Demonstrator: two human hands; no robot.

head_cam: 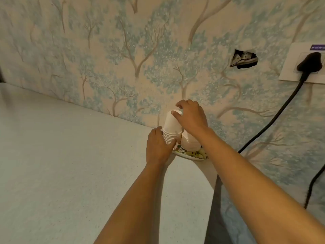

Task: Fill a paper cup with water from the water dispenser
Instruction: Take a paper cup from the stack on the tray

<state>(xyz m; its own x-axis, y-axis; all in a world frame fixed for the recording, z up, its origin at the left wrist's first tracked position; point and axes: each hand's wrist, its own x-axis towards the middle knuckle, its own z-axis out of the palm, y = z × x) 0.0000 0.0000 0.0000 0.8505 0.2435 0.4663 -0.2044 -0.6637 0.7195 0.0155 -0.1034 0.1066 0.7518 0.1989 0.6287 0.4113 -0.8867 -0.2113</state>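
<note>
Cups stand inverted in a vertical stack [171, 131] between both hands, left hand [158, 147] bracing the rims, right hand [191, 117] half-open pinching the top cup [173, 120].

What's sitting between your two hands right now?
In the head view, the taller stack of upturned paper cups stands between the left hand, at its base, and the right hand, on its top.

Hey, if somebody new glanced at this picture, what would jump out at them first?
Probably both hands at the centre: the left hand steadies a stack of upside-down white paper cups while the right hand grips its top cup. The stack stands on a floral plate beside a second stack. Behind, tree-patterned wallpaper has a torn hole on the right.
</note>
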